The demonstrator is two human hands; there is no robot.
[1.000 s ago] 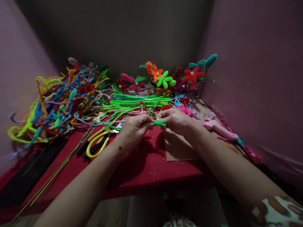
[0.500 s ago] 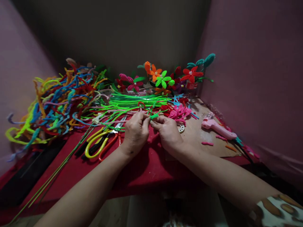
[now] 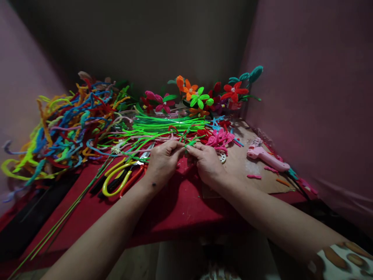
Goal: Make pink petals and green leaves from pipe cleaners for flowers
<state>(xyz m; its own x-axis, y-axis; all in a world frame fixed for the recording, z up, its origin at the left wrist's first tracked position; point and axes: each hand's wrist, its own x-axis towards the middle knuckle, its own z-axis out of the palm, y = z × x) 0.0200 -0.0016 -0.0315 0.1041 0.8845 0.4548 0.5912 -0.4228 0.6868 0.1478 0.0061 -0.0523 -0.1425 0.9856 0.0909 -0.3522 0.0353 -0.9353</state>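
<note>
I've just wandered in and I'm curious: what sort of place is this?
Probably a small craft workspace: there's a tangled heap of multicoloured fuzzy stems, a bright-green fuzzy flower with rounded petals, and a pink plastic tool resembling a glue gun.

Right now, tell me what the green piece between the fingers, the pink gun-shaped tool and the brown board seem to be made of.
Green piece: probably chenille stem, matt and soft-edged; any wire inside is hidden.
Pink gun-shaped tool: likely moulded plastic, smooth, evenly coloured.
Brown board: perhaps cardboard, matt, flat and thin.

Cardboard (image 3: 240, 171) on red table (image 3: 185, 212)
</note>
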